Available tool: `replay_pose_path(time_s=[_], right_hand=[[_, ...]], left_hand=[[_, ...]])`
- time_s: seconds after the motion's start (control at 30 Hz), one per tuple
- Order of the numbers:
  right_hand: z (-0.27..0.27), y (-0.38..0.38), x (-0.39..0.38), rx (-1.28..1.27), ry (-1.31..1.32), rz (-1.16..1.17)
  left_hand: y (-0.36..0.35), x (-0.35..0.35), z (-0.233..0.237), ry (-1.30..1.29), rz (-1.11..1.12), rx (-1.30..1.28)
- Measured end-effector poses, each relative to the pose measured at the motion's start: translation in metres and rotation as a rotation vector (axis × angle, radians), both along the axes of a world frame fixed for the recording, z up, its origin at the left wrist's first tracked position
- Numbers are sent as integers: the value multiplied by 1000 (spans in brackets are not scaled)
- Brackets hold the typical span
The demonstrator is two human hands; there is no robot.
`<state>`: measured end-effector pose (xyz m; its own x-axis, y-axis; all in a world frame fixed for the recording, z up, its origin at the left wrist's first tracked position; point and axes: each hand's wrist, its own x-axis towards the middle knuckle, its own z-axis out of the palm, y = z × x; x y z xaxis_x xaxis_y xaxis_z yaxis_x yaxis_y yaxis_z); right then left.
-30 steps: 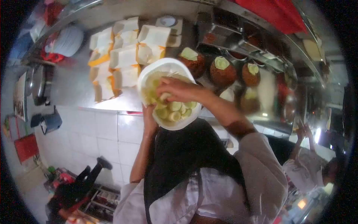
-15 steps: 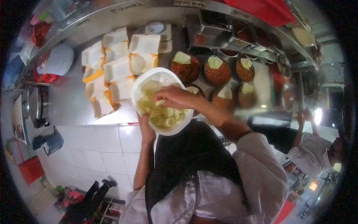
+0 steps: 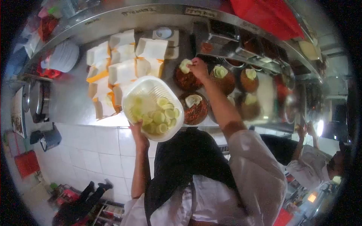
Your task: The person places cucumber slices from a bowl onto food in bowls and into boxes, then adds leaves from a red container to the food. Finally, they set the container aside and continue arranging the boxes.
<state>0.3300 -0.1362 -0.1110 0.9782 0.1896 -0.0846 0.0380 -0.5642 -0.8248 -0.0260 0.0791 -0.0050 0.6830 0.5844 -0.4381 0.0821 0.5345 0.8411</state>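
My left hand (image 3: 139,135) grips the near-left rim of a white plastic tub (image 3: 179,126), which tilts toward me. Pale green round cucumber slices (image 3: 160,120) lie in the tub. My right hand (image 3: 198,69) reaches over a plate of reddish-brown food (image 3: 187,81), its fingers closed on cucumber slices (image 3: 185,66) at the top of that plate. Nearer me is another plate of reddish food (image 3: 196,113) topped with a pale slice. Similar plates (image 3: 222,82) with pale slices on top stand to the right.
Several open white-and-orange cardboard boxes (image 3: 122,71) cover the steel counter's left part. Metal containers (image 3: 252,49) line the back right under a shelf (image 3: 166,10). Stacked white plates (image 3: 65,58) are at the far left. Another person (image 3: 311,160) stands at the right.
My right hand has left the tub and moved up and right to the far plate with cucumber slices. The tub has shifted slightly down and left in view, still in my left hand.
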Motion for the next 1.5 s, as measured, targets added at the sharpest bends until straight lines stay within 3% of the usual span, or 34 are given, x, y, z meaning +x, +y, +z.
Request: replay_pose_path(time_s=[0.17, 0.3, 0.37, 0.47, 0.57, 0.7, 0.77, 0.87, 1.17, 1.3, 1.4, 1.47, 1.5], right_hand=[[-3, 1, 9, -25, 15, 118], [24, -16, 11, 51, 44, 44], [26, -25, 15, -275, -149, 189], [18, -23, 19, -411, -130, 295], [5, -15, 16, -328, -299, 336], [34, -8, -17, -276, -455, 272], [44, -7, -33, -540, -410, 363], [25, 3, -36, -602, -539, 305], [17, 2, -27, -621, -673, 230], [23, 1, -27, -616, -577, 273], [42, -6, -36, -557, -605, 230], [68, -13, -52, -295, -406, 138], [84, -12, -70, -296, -397, 149]], left_hand=[[-4, -9, -5, 1, 50, 24], [-9, -10, -11, -50, 35, 40], [-11, -11, -10, -57, 21, 0], [-17, -5, -5, -59, 14, -17], [-21, -5, -3, -24, 5, 37], [-25, -8, -5, -28, -23, 44], [-31, -7, 8, -30, 0, 34], [-36, -8, 13, -26, 18, 40], [-37, -16, 10, 5, 30, 108], [-37, -23, 5, -32, 21, 70], [-38, -23, 2, -27, 38, 5], [-38, -16, 11, 11, 21, 70], [-39, -13, 15, 47, 2, 138]])
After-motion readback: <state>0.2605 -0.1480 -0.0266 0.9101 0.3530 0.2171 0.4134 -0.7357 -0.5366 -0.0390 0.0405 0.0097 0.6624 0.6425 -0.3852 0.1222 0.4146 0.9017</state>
